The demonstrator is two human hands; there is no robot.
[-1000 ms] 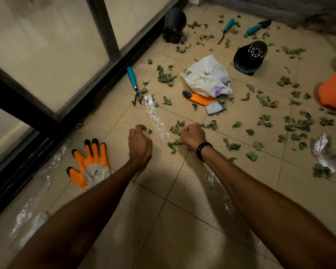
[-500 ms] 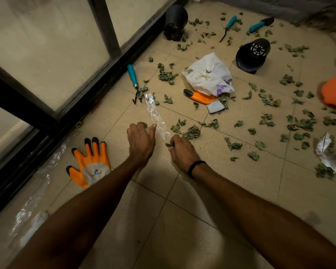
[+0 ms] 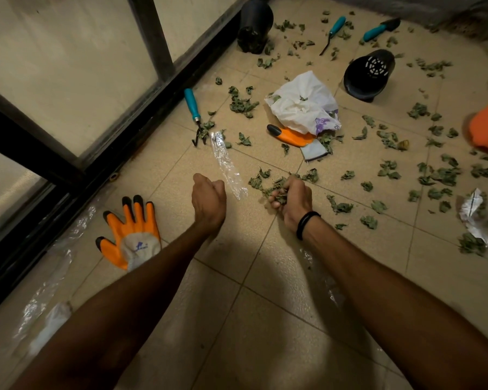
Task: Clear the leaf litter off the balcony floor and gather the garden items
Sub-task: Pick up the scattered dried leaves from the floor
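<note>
Beige balcony tiles (image 3: 265, 319): the right hand (image 3: 295, 201) grasps a clump of leaf litter (image 3: 276, 191) at floor level; the left hand (image 3: 209, 198), clenched, sits just beside a plastic strip (image 3: 226, 164).

You are looking down at beige speckled floor tiles (image 3: 265, 319) crossed by darker grout lines. Dull green leaves (image 3: 243, 104) are lying across them. The glove (image 3: 130, 235) is showing orange, with black fingertips and a pale grey cuff bearing a small blue mark. The hand rake (image 3: 192, 104) is showing a teal handle and black tines. The white bag (image 3: 302, 102) is carrying purple print. You are wearing a black wristband (image 3: 306, 223). The near pot (image 3: 368, 74) and the far pot (image 3: 254, 22) are both showing black.
</note>
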